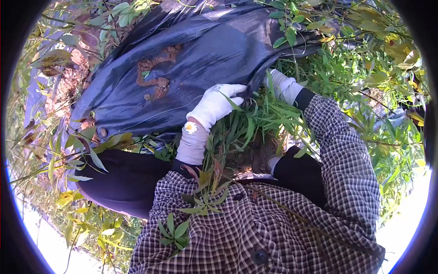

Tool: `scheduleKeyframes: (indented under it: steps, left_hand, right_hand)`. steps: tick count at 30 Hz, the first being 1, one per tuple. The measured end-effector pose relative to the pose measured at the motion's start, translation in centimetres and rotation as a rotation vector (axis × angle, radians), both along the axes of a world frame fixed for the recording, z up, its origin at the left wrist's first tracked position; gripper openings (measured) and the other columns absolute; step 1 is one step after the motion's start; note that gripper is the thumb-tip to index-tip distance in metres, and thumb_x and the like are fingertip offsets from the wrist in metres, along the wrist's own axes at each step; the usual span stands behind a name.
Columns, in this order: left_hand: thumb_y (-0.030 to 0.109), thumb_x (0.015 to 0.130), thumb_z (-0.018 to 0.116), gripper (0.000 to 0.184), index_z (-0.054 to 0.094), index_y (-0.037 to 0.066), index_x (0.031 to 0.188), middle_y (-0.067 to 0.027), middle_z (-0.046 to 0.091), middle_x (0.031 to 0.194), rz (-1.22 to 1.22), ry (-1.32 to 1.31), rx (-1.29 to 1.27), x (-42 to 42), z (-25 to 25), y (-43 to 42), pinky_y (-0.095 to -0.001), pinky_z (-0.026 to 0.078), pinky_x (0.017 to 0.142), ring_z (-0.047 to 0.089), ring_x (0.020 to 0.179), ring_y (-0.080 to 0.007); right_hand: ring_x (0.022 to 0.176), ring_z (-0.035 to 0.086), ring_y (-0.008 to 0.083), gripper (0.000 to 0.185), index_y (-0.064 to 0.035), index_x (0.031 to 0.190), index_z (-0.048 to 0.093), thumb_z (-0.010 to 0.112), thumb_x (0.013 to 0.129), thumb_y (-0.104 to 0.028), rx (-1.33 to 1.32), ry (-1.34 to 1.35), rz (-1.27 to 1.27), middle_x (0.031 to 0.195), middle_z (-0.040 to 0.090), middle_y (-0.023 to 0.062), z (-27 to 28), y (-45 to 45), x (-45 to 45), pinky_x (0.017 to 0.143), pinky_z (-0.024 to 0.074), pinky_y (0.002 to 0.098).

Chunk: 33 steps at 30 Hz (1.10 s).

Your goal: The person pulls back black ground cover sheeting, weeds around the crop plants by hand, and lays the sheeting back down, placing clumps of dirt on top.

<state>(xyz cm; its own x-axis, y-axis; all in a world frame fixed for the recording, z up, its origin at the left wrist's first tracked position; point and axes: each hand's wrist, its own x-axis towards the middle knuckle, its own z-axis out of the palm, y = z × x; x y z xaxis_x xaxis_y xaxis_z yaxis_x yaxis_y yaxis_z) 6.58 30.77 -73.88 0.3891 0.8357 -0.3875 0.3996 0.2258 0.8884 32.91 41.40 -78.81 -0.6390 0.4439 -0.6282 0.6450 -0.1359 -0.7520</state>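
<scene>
A dark blue-black woven plastic sheet (214,50) lies bunched and creased in front of me, with clumps of reddish soil (157,68) on top. My left hand (218,102), in a white glove, is closed on the near right edge of the sheet, thumb and fingers pinching a fold. Close by on the right, my right hand (283,86), also gloved in white, reaches down among green grass blades (255,116) beside the sheet's edge. Its fingers are hidden by leaves and the sheet, so its grip does not show.
Leafy green plants (360,68) crowd the right side. Reddish bare soil (68,91) and dry leaves lie at the left. My bent knee (118,180) and a shoe (263,153) are below the hands. Thin stems with leaves (175,233) hang across my checked shirt.
</scene>
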Motion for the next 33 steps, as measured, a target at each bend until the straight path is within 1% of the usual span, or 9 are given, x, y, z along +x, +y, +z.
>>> scheduleKeyframes:
  steps: [3, 10, 15, 20, 21, 25, 28, 29, 33]
  left_hand:
    - [0.011, 0.084, 0.055, 0.033, 0.06, 0.006, 0.117, -0.0186, 0.066, 0.096, -0.065, 0.156, 0.282, 2.7, -2.4, -1.6, -0.0418, 0.05, 0.081, 0.064, 0.09, -0.0344]
    - [0.019, 0.087, 0.054, 0.02, 0.07, 0.013, 0.098, -0.0103, 0.069, 0.083, -0.319, 0.514, 0.352, 5.0, -3.7, -2.8, -0.0411, 0.047, 0.068, 0.066, 0.078, -0.0269]
    - [0.024, 0.092, 0.051, 0.023, 0.071, 0.013, 0.091, -0.0075, 0.067, 0.078, -0.396, 0.627, 0.302, 5.6, -3.0, -2.3, -0.0402, 0.045, 0.073, 0.065, 0.077, -0.0269]
    - [0.019, 0.091, 0.05, 0.02, 0.065, 0.012, 0.101, -0.0124, 0.061, 0.102, -0.214, 0.553, 0.28, 6.5, -3.0, -3.0, -0.0407, 0.043, 0.082, 0.06, 0.096, -0.0279]
    - [0.023, 0.091, 0.05, 0.026, 0.064, 0.005, 0.105, -0.0131, 0.059, 0.111, -0.413, 0.538, 0.379, 6.1, -3.7, -3.3, -0.0422, 0.044, 0.081, 0.055, 0.099, -0.028]
    - [0.02, 0.088, 0.053, 0.04, 0.055, 0.007, 0.126, -0.0145, 0.057, 0.119, -0.487, 0.579, 0.276, 6.7, -3.9, -2.5, -0.0412, 0.047, 0.085, 0.057, 0.103, -0.0308]
    - [0.007, 0.081, 0.052, 0.054, 0.049, 0.012, 0.135, -0.0183, 0.059, 0.112, -0.168, 0.28, 0.33, 6.7, -1.9, -2.7, -0.0471, 0.047, 0.089, 0.057, 0.104, -0.0369]
    - [0.005, 0.079, 0.053, 0.07, 0.036, 0.016, 0.145, -0.0211, 0.055, 0.124, -0.22, 0.239, 0.167, 6.7, -1.0, -1.6, -0.0448, 0.045, 0.095, 0.055, 0.11, -0.0392]
    - [0.007, 0.085, 0.054, 0.056, 0.044, 0.013, 0.14, -0.0193, 0.057, 0.113, -0.01, -0.071, 0.289, 7.6, -3.2, -0.8, -0.0408, 0.047, 0.091, 0.057, 0.103, -0.0369]
  right_hand:
    - [0.107, 0.058, 0.0277, 0.03, -0.0018, 0.113, 0.059, 0.06, 0.089, -0.019, 0.167, -0.136, 0.225, 0.113, 0.06, 0.0156, 1.9, 1.5, 1.9, 0.093, 0.0451, 0.0357]
    - [0.11, 0.056, 0.0244, 0.026, -0.0028, 0.114, 0.058, 0.057, 0.091, -0.014, 0.443, -0.594, 1.067, 0.119, 0.056, 0.0138, 9.3, 3.1, 1.3, 0.093, 0.0447, 0.0324]
    - [0.099, 0.059, 0.0338, 0.028, -0.0053, 0.115, 0.056, 0.056, 0.088, -0.003, 0.444, 0.073, 0.557, 0.118, 0.054, 0.0146, 16.0, 2.9, 1.9, 0.082, 0.0496, 0.0375]
    - [0.101, 0.057, 0.0325, 0.024, -0.0064, 0.105, 0.058, 0.06, 0.08, -0.004, 0.821, -0.119, 0.619, 0.106, 0.06, 0.0114, 17.2, 6.4, 4.0, 0.087, 0.048, 0.0405]
    - [0.102, 0.057, 0.0321, 0.024, -0.0064, 0.104, 0.058, 0.06, 0.08, -0.004, 0.833, -0.119, 0.635, 0.107, 0.06, 0.0112, 16.9, 6.4, 4.3, 0.088, 0.0475, 0.0408]
    - [0.108, 0.054, 0.0327, 0.025, -0.007, 0.104, 0.057, 0.061, 0.08, -0.006, 0.849, -0.098, 0.503, 0.11, 0.06, 0.0112, 14.1, 5.3, 4.3, 0.095, 0.0445, 0.0421]
    - [0.109, 0.056, 0.0344, 0.025, -0.0061, 0.107, 0.057, 0.057, 0.082, -0.008, 0.687, -0.11, 0.162, 0.11, 0.061, 0.0145, 11.6, 4.8, 5.6, 0.095, 0.0444, 0.0417]
    - [0.108, 0.056, 0.0348, 0.026, -0.0059, 0.108, 0.056, 0.056, 0.082, -0.008, 0.568, -0.165, 0.087, 0.109, 0.062, 0.0156, 11.3, 5.2, 6.5, 0.095, 0.0445, 0.0416]
    - [0.106, 0.057, 0.0363, 0.041, -0.0087, 0.121, 0.054, 0.055, 0.08, -0.009, 0.659, -0.158, 0.05, 0.102, 0.063, 0.0174, 9.8, 4.7, 9.1, 0.094, 0.0453, 0.0417]
